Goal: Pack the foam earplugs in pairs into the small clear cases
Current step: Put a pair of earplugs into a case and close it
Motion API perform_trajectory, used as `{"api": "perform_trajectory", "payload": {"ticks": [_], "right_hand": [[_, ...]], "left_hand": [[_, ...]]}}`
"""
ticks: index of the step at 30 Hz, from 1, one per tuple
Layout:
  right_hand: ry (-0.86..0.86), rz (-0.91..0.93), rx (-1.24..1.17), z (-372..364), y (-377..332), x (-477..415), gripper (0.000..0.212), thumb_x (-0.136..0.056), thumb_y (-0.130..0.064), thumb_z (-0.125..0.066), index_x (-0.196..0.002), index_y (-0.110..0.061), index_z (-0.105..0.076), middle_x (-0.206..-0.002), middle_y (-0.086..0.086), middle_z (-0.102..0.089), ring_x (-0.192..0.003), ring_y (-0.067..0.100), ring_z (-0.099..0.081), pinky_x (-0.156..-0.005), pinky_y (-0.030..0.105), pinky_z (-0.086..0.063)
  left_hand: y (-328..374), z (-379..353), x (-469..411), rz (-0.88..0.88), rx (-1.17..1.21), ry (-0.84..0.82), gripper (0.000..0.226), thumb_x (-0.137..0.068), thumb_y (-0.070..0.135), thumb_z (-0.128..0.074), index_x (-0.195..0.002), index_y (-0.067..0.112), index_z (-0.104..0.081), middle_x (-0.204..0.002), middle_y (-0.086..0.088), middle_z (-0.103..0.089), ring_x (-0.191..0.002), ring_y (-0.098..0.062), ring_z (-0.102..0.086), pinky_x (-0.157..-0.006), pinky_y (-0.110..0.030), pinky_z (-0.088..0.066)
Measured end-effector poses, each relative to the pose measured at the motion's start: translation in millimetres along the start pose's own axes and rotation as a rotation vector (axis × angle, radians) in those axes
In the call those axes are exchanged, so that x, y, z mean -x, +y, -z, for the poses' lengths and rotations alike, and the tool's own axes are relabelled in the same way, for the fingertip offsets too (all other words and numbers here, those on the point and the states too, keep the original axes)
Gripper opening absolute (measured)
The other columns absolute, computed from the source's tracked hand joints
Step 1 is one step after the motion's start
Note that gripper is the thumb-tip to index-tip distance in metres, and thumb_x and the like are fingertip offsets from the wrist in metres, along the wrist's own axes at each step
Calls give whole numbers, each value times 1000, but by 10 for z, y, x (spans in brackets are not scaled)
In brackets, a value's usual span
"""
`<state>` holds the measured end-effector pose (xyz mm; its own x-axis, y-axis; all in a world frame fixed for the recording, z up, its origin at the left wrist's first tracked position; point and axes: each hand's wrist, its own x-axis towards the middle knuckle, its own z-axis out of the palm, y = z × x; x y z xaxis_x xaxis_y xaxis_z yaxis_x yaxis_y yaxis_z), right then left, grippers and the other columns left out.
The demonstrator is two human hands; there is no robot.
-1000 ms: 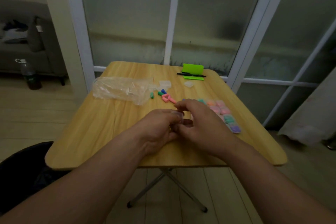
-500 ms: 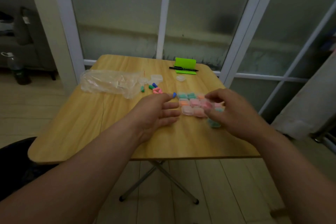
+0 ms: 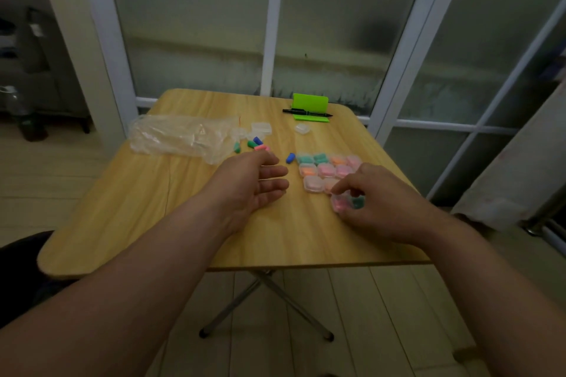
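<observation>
— So, the left hand (image 3: pixel 251 182)?
— Fingers loosely spread, empty, above the tabletop (image 3: pixel 137 208), near a blue earplug (image 3: pixel 290 157).
— And the right hand (image 3: pixel 378 203)?
— Fingertips pinch a pink-filled case (image 3: pixel 340 203) beside the packed cases (image 3: pixel 326 169).

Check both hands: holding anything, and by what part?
Left hand: open, empty, above the table. Right hand: fingertips on the top and near edge of a clear case with pink earplugs; whether gripped or just pressed down, unclear.
</observation>
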<state>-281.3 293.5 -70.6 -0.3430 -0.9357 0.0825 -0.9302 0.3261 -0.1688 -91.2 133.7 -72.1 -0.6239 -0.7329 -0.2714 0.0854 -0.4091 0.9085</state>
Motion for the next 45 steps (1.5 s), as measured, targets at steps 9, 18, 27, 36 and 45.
{"api": "perform_trajectory", "payload": {"ticks": [9,18,27,36,45], "right_hand": [[159,-93,-246,18,-66,7,31,-91,-47,-75,-117,-41,-58,-99,-13,-56,-90,6,-54,-73,33,-51],[191,-48,-219,-132,-475,-538,11,-98,-42,-68,-108,-38,-68,-101,-16,-62,-94,3,-59,-79,28,-51],[171,-97,-120,-196,-372,-1534,16,-97,-26,-68,-112,-27,-71,-111,-4,-71,-103,16,-65,-87,38,-56],[109,15,-20,-165,-503,-2373,46,-92,-16,-70,-136,-28,-63,-127,-2,-68,-116,20,-65,-96,41,-56],[-60,215,185,-227,-719,-2539,39,-88,-27,-76,-125,-38,-69,-113,-3,-56,-107,20,-56,-93,43,-54]], "left_hand": [[101,185,-88,-65,47,163,10,-101,19,-60,-102,13,-67,-81,-3,-66,-60,-13,-60,-54,-25,-50],[312,413,-106,-74,198,263,22,-103,32,-59,-86,19,-56,-61,2,-52,-49,-11,-44,-44,-23,-31],[428,496,-154,-113,191,203,13,-102,17,-56,-94,10,-63,-83,-5,-75,-56,-12,-57,-53,-25,-46],[628,609,-287,-166,324,188,16,-97,16,-58,-108,10,-68,-86,-2,-74,-64,-14,-59,-58,-26,-49],[615,630,-389,-167,311,204,16,-97,17,-57,-106,11,-69,-84,-1,-73,-62,-12,-60,-58,-26,-49]]}}
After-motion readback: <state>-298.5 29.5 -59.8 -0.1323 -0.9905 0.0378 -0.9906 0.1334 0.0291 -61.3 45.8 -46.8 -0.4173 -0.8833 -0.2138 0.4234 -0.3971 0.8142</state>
